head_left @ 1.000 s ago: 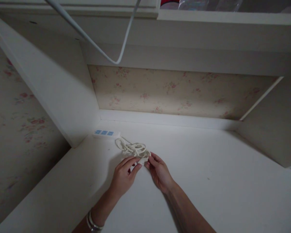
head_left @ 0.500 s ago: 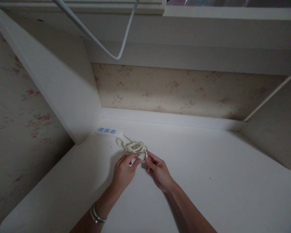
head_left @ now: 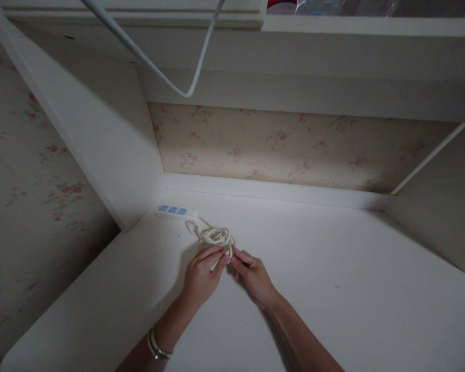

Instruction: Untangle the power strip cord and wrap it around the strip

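A white power strip (head_left: 186,214) with blue socket faces lies at the back left of the white desk. Its off-white power cord (head_left: 216,236) is gathered in a loose tangled coil just in front of the strip. At the near end of the coil, my left hand (head_left: 203,274) is closed, thumb and fingers pinching the cord's end; most of the white piece there is hidden by the fingers. Close beside it, my right hand (head_left: 253,276) pinches a strand of the cord between thumb and fingertips.
The desk top (head_left: 313,268) spreads around my hands. A white side panel (head_left: 101,139) rises on the left, and a shelf (head_left: 294,57) overhangs the back. A bent white rod or cable (head_left: 188,93) hangs at the upper left. Clear plastic items (head_left: 320,7) sit on the shelf.
My left hand has shifted slightly right, its fingers now covering more of the white piece. Both hands are closer together, still on the cord. The view has tilted a little.
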Tool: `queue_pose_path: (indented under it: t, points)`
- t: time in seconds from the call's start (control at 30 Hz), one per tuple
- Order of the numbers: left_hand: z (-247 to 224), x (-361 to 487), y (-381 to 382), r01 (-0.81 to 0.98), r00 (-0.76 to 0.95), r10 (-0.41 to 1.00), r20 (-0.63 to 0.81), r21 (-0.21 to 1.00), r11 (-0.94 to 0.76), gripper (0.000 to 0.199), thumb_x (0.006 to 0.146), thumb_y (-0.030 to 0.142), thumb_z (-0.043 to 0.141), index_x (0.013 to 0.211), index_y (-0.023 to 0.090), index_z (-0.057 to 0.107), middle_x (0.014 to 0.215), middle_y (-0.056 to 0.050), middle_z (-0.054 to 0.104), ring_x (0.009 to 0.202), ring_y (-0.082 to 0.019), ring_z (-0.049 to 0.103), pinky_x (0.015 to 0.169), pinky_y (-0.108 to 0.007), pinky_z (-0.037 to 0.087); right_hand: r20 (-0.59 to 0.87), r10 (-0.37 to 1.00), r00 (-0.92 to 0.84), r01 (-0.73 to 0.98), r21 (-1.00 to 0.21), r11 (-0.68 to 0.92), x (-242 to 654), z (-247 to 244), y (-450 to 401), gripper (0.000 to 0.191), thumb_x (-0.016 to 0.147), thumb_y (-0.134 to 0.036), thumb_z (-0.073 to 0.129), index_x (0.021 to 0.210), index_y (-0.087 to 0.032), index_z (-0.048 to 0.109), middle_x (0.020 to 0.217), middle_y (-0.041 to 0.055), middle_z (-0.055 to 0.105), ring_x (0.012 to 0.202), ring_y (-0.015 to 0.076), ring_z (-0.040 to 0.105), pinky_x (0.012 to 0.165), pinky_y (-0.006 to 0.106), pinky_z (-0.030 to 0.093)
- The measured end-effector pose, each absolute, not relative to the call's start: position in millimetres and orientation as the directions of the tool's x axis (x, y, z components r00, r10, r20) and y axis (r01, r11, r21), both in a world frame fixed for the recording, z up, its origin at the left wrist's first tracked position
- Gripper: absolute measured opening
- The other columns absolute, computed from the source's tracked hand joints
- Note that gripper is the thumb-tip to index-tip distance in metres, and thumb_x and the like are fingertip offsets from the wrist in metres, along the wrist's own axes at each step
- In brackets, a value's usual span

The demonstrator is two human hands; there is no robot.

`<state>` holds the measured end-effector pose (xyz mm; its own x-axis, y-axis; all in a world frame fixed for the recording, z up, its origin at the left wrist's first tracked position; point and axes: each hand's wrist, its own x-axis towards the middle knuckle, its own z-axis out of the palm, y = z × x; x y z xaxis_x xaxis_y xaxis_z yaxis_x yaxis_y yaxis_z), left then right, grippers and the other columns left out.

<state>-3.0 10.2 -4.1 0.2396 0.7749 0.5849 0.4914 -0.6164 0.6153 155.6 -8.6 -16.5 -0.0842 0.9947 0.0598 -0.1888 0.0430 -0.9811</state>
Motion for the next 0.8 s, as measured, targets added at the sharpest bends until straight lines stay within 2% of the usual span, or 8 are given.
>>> queue_pose_path:
  t: [0.1,0.3,0.47,0.63,0.8]
  points:
    - [1.0,-2.5,6.7,0.504,0.243,0.790,0.563,0.623,-0.599,0.021,0.086,0.030,0.062,0.104,0.023,0.069,0.105,-0.007,0.068,0.098,-0.019,0.063,0.089,-0.034,0.052,0.081,0.993,-0.091,-0.164,-0.984,0.065,154.0,-15.7,-9.5,0.032,0.083,-0.044,0.064,0.110,-0.027,0.071,0.083,0.0005,0.051,0.062,0.0091,0.041,0.055,0.024,0.036]
    - [2.6,-3.5,5.1,0.520,0.251,0.822,0.511,0.645,-0.559,0.014,0.083,0.028,0.064,0.096,0.023,0.068,0.097,-0.005,0.067,0.091,-0.019,0.063,0.084,-0.033,0.053,0.064,0.988,-0.143,-0.112,-0.992,0.048,154.2,-8.5,-13.1,0.028,0.083,-0.047,0.064,0.095,-0.025,0.076,0.081,0.0001,0.046,0.062,0.0091,0.043,0.053,0.023,0.034]
    - [2.6,-3.3,3.6,0.578,0.260,0.820,0.509,0.599,-0.555,0.014,0.086,0.023,0.057,0.094,0.021,0.068,0.095,-0.006,0.068,0.089,-0.018,0.063,0.082,-0.032,0.053,0.075,0.986,-0.147,-0.055,-0.996,0.068,155.0,-12.2,-10.7,0.032,0.084,-0.049,0.061,0.097,-0.023,0.075,0.079,0.0002,0.047,0.060,0.0092,0.044,0.051,0.023,0.034]
    - [2.6,-2.6,4.3,0.633,0.249,0.821,0.514,0.555,-0.539,0.015,0.087,0.020,0.055,0.092,0.022,0.069,0.093,-0.004,0.070,0.087,-0.018,0.064,0.085,-0.031,0.052,0.072,0.997,-0.023,0.051,-0.996,0.073,149.7,-18.7,-9.6,0.037,0.086,-0.047,0.057,0.111,-0.022,0.069,0.072,0.0003,0.055,0.056,0.0117,0.049,0.051,0.024,0.038]
    - [-0.1,-3.7,6.0,0.624,0.226,0.829,0.512,0.577,-0.527,0.017,0.088,0.021,0.053,0.095,0.021,0.069,0.094,-0.005,0.071,0.086,-0.017,0.065,0.082,-0.030,0.052,0.110,0.993,-0.032,0.214,-0.970,0.114,148.0,-8.3,-15.9,0.039,0.088,-0.046,0.052,0.120,-0.026,0.065,0.078,0.0016,0.067,0.063,0.0162,0.055,0.063,0.028,0.043]
